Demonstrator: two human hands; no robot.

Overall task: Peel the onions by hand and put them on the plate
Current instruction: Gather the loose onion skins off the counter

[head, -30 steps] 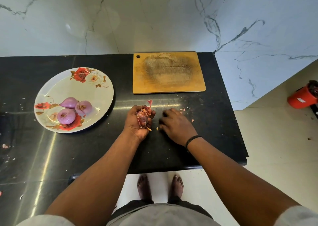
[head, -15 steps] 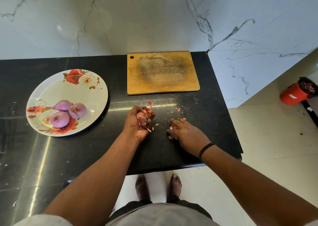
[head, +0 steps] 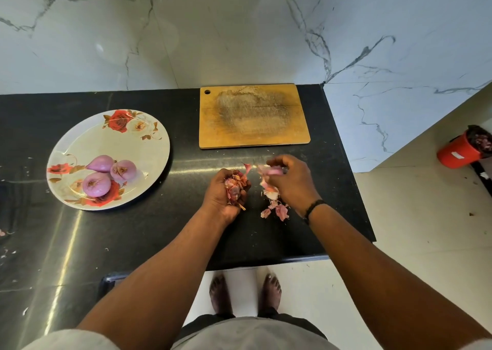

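Onions (head: 106,175): three, peeled, lower half of the plate (head: 149,147), left of frame. Likely firm, smooth, slippery; best cupped around the middle. Onion skins (head: 235,186): papery, light, fragile; bunched in left hand (head: 225,191), fingers curled round them. Right hand (head: 288,180): fingers pinching loose skins above the dark surface (head: 159,230), scraps beneath. Cutting board (head: 253,115): upper centre.

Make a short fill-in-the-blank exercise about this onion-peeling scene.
1. The round floral plate holds ____ peeled purple onions.
2. The left hand grips a wad of papery onion skins, and the ____ hand holds more.
3. The worn wooden cutting board lies on the ____ countertop.
4. The ____ bin stands on the floor.

Missing: three; right; black; red
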